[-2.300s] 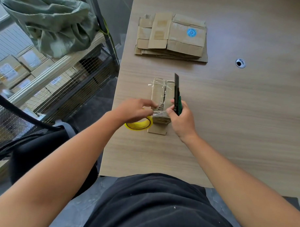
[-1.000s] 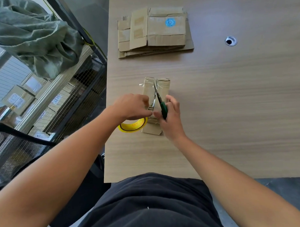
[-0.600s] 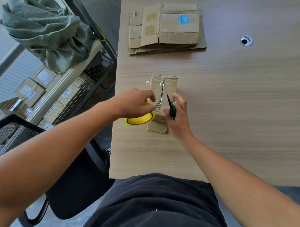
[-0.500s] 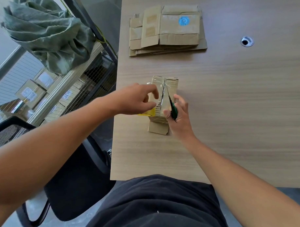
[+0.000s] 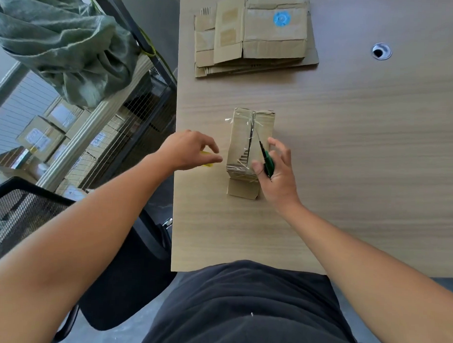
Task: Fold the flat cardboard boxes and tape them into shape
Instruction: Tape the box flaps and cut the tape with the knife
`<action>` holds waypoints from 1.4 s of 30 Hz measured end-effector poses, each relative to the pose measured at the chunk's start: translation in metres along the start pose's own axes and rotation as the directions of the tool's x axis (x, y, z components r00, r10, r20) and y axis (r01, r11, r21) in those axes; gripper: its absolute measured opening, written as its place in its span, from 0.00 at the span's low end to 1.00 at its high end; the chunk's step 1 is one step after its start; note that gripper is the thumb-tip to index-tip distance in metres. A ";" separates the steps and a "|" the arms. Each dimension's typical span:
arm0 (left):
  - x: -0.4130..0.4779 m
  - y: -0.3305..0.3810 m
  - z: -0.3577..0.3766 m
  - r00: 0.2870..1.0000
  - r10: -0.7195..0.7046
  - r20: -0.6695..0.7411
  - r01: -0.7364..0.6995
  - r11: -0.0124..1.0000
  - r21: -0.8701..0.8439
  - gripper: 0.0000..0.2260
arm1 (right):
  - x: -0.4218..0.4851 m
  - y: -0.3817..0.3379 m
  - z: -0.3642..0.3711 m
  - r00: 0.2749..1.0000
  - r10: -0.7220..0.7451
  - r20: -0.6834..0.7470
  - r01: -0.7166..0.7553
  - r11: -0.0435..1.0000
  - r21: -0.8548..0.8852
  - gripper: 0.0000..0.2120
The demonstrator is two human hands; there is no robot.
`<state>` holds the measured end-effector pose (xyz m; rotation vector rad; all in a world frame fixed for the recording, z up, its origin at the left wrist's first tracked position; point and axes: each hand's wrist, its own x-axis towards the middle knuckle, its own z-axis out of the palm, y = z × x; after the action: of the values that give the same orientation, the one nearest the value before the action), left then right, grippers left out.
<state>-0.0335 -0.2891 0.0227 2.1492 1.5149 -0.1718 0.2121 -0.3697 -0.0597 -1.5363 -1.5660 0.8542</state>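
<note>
Between the hands stands a box (image 5: 250, 144) of matt brown cardboard, its seam and near end wrapped in glossy, crinkled clear tape. The table (image 5: 349, 162) under them is smooth, matt wood-grain laminate. Beyond the hands lies a stack of flat boxes (image 5: 253, 36), dull corrugated cardboard. The right hand (image 5: 278, 173) grips a cutter (image 5: 268, 163) with a shiny green plastic handle.

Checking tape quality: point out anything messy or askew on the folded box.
On the folded box, the clear tape along the top seam is wrinkled, with loose ends sticking out at the far-left corner. A bottom flap juts out, untaped.
</note>
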 end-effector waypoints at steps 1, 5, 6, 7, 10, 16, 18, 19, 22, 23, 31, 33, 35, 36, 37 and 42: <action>0.003 0.000 0.006 1.000 -0.003 0.009 0.003 1.000 -0.025 0.15 | 0.001 0.000 -0.001 1.000 -0.009 0.003 0.009 1.000 -0.018 0.13; 0.014 0.005 0.026 0.997 0.034 0.063 -0.021 0.982 -0.186 0.12 | 0.011 0.000 -0.015 0.997 -0.042 0.063 0.045 0.998 -0.044 0.12; 0.015 0.008 0.030 0.996 0.052 0.072 -0.035 0.975 -0.220 0.11 | 0.014 0.001 -0.021 0.995 -0.042 0.091 0.045 0.998 -0.035 0.11; 0.016 0.011 0.033 0.995 0.069 0.073 -0.049 0.968 -0.247 0.08 | 0.019 -0.001 -0.028 0.992 -0.025 0.127 0.031 0.998 -0.046 0.09; 0.013 0.025 0.050 0.997 0.062 0.037 -0.048 0.953 -0.300 0.03 | 0.032 -0.020 -0.053 0.976 0.032 0.217 -0.020 0.998 -0.061 0.09; 0.003 0.067 0.079 0.996 -0.081 -0.026 0.063 0.906 -0.418 0.07 | 0.019 -0.059 -0.100 0.936 0.194 0.293 -0.150 0.975 -0.166 0.09; 0.001 0.080 0.083 0.991 -0.127 -0.039 0.094 0.879 -0.468 0.07 | 0.010 -0.064 -0.104 0.911 0.247 0.330 -0.175 0.957 -0.232 0.12; 0.001 0.086 0.084 0.988 -0.148 -0.044 0.108 0.868 -0.485 0.07 | 0.007 -0.066 -0.104 0.912 0.252 0.324 -0.172 0.952 -0.255 0.13; 0.003 0.103 0.088 0.977 -0.207 -0.052 0.154 0.853 -0.499 0.08 | 0.003 -0.065 -0.103 0.937 0.138 0.320 0.017 0.900 -0.436 0.14; 0.003 0.109 0.089 0.972 -0.230 -0.051 0.174 0.847 -0.503 0.08 | 0.002 -0.060 -0.102 0.924 0.121 0.363 0.093 0.849 -0.519 0.17; -0.028 0.131 0.106 0.895 -0.445 0.009 0.289 0.565 -0.773 0.15 | -0.011 -0.028 -0.109 0.755 0.246 0.608 0.233 0.766 -0.599 0.27; -0.048 0.135 0.115 0.866 -0.499 -0.022 0.265 0.496 -0.827 0.18 | -0.012 -0.028 -0.106 0.721 0.279 0.634 0.271 0.728 -0.629 0.28; -0.061 0.138 0.122 0.854 -0.512 -0.093 0.257 0.571 -0.779 0.16 | -0.010 -0.032 -0.103 0.690 0.321 0.649 0.262 0.724 -0.638 0.28; -0.064 0.140 0.122 0.849 -0.515 -0.117 0.272 0.616 -0.740 0.15 | -0.008 -0.033 -0.101 0.669 0.341 0.660 0.255 0.729 -0.635 0.28; -0.063 0.142 0.121 0.841 -0.524 -0.133 0.293 0.649 -0.702 0.14 | -0.007 -0.034 -0.101 0.650 0.355 0.672 0.253 0.732 -0.632 0.28; -0.046 0.141 0.107 0.792 -0.604 -0.083 0.500 0.720 -0.481 0.15 | -0.005 -0.034 -0.102 0.625 0.379 0.683 0.286 0.703 -0.651 0.27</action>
<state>0.0970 -0.4139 -0.0073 1.3416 2.0806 0.2200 0.2843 -0.3819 0.0189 -1.8413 -2.8017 1.1109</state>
